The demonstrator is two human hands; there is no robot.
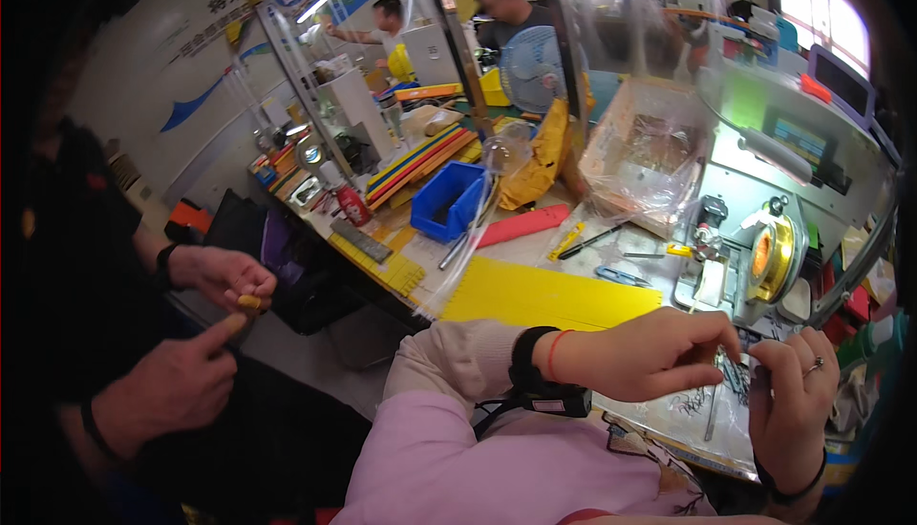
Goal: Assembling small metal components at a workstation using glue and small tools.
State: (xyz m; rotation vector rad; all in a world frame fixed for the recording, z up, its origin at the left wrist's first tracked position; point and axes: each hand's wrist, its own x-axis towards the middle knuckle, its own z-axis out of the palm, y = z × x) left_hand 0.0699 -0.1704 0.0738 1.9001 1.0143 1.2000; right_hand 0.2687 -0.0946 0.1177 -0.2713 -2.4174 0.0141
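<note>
Both my hands meet above the right front of the workbench. My left hand (650, 355) comes in from the left with its fingers curled and its thumb stretched toward the right hand. My right hand (795, 396), with a ring on one finger, has its fingers bent together close to the left fingertips. Anything between the fingers of either hand is too small or hidden to make out. Below them lie small dark wire-like pieces (690, 401) and a thin metal tool (713, 415). A yellow mat with a toothed edge (544, 296) lies beyond my left forearm.
Right of the mat stand a bench machine (707, 272) and a golden wire spool (770, 256). A blue bin (447, 202), red pouch (523, 226), pens and a plastic-lined box (635, 186) sit farther back. At left, a co-worker's hands (196, 353) hold a small yellowish piece.
</note>
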